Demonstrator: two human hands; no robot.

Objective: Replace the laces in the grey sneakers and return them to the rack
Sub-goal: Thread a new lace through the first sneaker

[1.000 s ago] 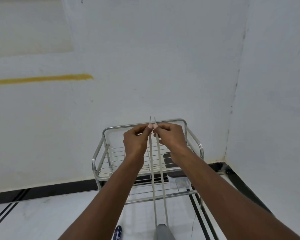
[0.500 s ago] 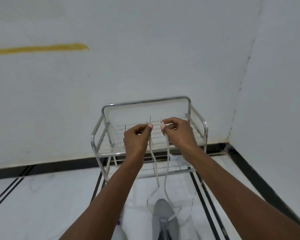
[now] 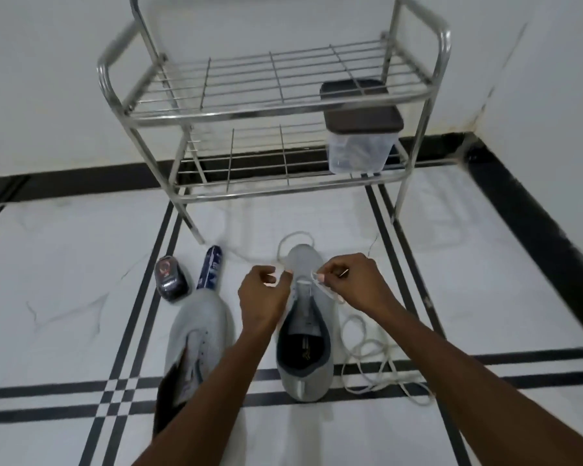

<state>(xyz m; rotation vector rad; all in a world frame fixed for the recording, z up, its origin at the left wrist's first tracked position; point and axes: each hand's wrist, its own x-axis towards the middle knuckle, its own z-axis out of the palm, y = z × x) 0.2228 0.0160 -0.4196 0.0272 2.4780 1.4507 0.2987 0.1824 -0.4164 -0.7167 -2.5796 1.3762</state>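
Against the far white wall we see a two-shelf steel wire rack [image 3: 283,105] standing on the white tiled floor with black stripes [image 3: 64,264]. On its lower shelf, at the right end, sits a clear plastic box with a dark brown lid [image 3: 359,142]. Nearer to us two grey fabric sneakers lie on the floor, toes pointing toward the rack. We see the left grey sneaker [image 3: 196,344] lying near our left forearm, partly hidden by it, with its eyelets bare of lace. The right grey sneaker [image 3: 305,331] sits upright between our two hands, its opening facing us. A long white flat shoelace [image 3: 367,358] crosses the farthest eyelets of this sneaker, loops past the toe, and trails in loose coils on the floor to the right of the shoe. Our left hand [image 3: 263,294] pinches the lace at the left side of the shoe's front, fingers curled. Our right hand [image 3: 354,284] pinches the lace just right of the eyelets, fingers likewise curled. Left of the sneakers, toward the rack, a blue and white tube [image 3: 211,270] lies beside a small black rounded container [image 3: 170,280].
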